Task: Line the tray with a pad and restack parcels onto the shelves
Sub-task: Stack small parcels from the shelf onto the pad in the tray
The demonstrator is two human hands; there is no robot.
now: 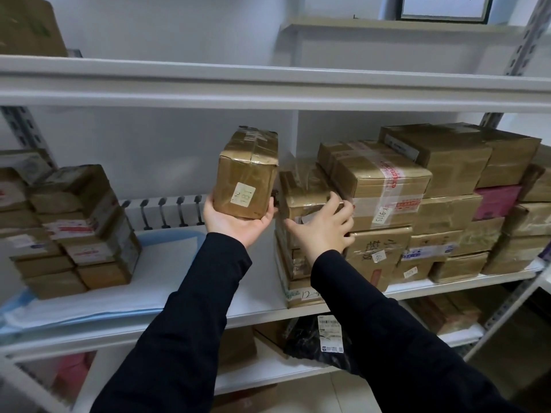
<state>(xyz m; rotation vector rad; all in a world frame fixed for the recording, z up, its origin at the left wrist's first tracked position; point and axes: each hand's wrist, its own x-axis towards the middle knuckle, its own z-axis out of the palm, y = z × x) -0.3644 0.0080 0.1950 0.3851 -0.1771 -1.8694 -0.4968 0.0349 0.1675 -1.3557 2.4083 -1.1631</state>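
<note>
My left hand [235,223] holds a small taped cardboard parcel [246,171] from below, lifted above the middle shelf, its white "181" sticker facing me. My right hand [323,229] has its fingers curled over the front top edge of another taped parcel [301,192] that lies on top of the stack just right of centre. A white pad with a blue border [167,263] covers the left half of the middle shelf [447,286]. A low stack of parcels [74,231] stands on the pad at the left.
More taped boxes [447,189] fill the right of the middle shelf, one of them pink [496,201]. The upper shelf [268,84] carries a brown box [26,25] at far left. The lower shelf holds a black bagged parcel [313,338] and more boxes.
</note>
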